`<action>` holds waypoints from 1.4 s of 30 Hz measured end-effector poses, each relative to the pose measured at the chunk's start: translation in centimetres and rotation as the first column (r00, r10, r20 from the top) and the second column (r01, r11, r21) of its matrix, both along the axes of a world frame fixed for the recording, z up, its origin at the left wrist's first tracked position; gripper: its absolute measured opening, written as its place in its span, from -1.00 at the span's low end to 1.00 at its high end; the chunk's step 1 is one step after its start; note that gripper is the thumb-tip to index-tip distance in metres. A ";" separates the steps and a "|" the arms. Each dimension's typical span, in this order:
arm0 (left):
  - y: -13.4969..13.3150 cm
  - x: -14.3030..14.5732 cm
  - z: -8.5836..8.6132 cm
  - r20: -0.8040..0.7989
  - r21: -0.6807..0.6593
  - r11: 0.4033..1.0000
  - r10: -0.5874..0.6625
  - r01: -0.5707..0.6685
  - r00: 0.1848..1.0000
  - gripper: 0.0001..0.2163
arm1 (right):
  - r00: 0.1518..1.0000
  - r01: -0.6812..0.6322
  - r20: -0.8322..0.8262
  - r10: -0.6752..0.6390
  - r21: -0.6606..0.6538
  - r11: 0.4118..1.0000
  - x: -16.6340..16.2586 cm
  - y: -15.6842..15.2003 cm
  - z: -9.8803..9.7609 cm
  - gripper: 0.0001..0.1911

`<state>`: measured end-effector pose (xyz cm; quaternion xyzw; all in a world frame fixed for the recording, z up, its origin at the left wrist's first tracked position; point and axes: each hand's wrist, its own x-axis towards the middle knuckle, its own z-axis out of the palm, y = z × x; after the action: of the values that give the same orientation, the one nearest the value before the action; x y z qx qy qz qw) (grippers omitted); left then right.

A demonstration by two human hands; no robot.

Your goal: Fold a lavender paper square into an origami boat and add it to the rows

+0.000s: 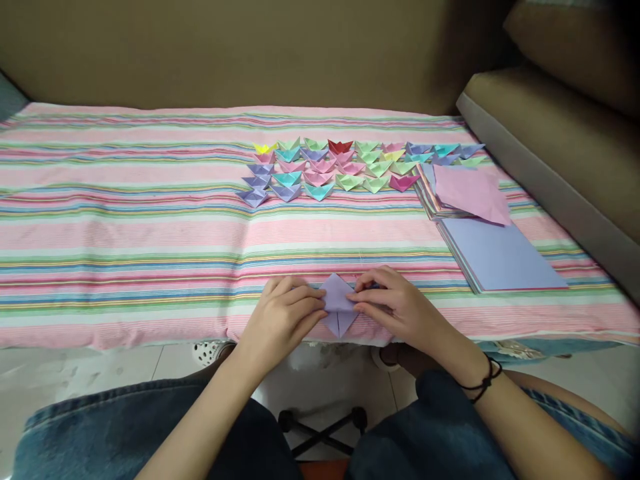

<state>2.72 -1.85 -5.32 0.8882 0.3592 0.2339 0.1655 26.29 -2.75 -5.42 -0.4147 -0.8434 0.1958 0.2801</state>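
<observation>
A small lavender sheet of origami paper [338,297], folded into a diamond with a centre slit in its lower half, lies at the front edge of the striped cloth. My left hand [287,313] pinches its left corner between thumb and fingers. On the opposite corner, the thumb and index finger of my right hand [395,303] close on the paper, the other fingers curled above. A black cord bracelet circles my right wrist. Parts of both side corners are hidden under my fingertips.
Rows of folded paper boats [320,167] in many colours stand farther back on the striped cloth [125,233]. To the right lie a stack of lavender-topped paper [505,257] and another stack topped by a pink sheet [470,193]. Brown cushions [560,133] border the right side.
</observation>
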 end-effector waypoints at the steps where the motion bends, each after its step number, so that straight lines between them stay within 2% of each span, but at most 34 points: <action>1: -0.1 0.1 0.0 0.013 -0.005 1.000 0.016 -0.016 1.000 -0.86 | 1.000 0.009 -0.006 -0.009 -0.011 1.000 -0.1 -0.1 0.0 -0.81; 4: -0.3 0.5 -0.2 0.048 -0.027 0.997 0.076 -0.075 0.996 -0.86 | 0.996 0.079 -0.045 -0.081 -0.045 0.996 -0.5 -0.2 -0.4 -0.80; 7: -0.3 0.6 -0.4 0.083 -0.043 0.988 0.148 -0.145 0.985 -0.87 | 0.976 0.185 -0.108 -0.191 -0.068 0.980 -1.0 -0.3 -0.9 -0.94; 12: 0.0 0.1 -1.0 0.125 -0.051 0.968 0.251 -0.246 0.960 -0.95 | 0.944 0.263 -0.163 -0.287 -0.152 0.953 -1.6 0.0 -1.2 -0.89; 19: 0.4 -1.5 -0.2 0.053 -0.101 0.971 0.224 -0.218 0.973 -0.91 | 0.933 0.274 -0.173 -0.316 -0.227 0.935 -1.7 0.1 -0.9 -0.88; 23: -1.0 -0.9 0.7 0.130 0.023 0.959 0.276 -0.281 0.952 -0.80 | 0.935 0.264 -0.167 -0.312 -0.258 0.929 -1.7 0.2 -0.8 -0.88; 24: -1.6 -0.4 0.7 0.131 0.078 0.962 0.251 -0.263 0.959 -0.79 | 0.936 0.263 -0.163 -0.311 -0.263 0.928 -1.7 0.2 -0.7 -0.88; 27: -3.5 1.5 0.2 0.056 0.306 0.949 0.066 -0.080 0.996 -0.78 | 0.940 0.256 -0.155 -0.302 -0.264 0.930 -1.7 0.2 -0.7 -0.88; 29: -4.6 2.7 -0.5 -0.072 0.402 0.915 0.064 -0.029 0.995 -0.70 | 0.944 0.248 -0.154 -0.293 -0.260 0.933 -1.6 0.2 -0.7 -0.87; 34: -5.8 4.0 -2.3 -0.286 0.394 0.914 0.225 -0.100 0.931 -0.40 | 0.947 0.236 -0.151 -0.285 -0.277 0.932 -1.6 0.2 -0.8 -0.86; 42: -5.6 4.1 -3.3 -0.339 0.395 0.909 0.280 -0.134 0.898 -0.30 | 0.903 0.345 -0.189 -0.386 -0.215 0.914 -2.5 0.1 -1.0 -0.88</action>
<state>6.86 -7.49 -8.62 0.8876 0.4294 0.1318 -0.1018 23.76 -2.67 -6.42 -0.5638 -0.6920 0.2596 0.3687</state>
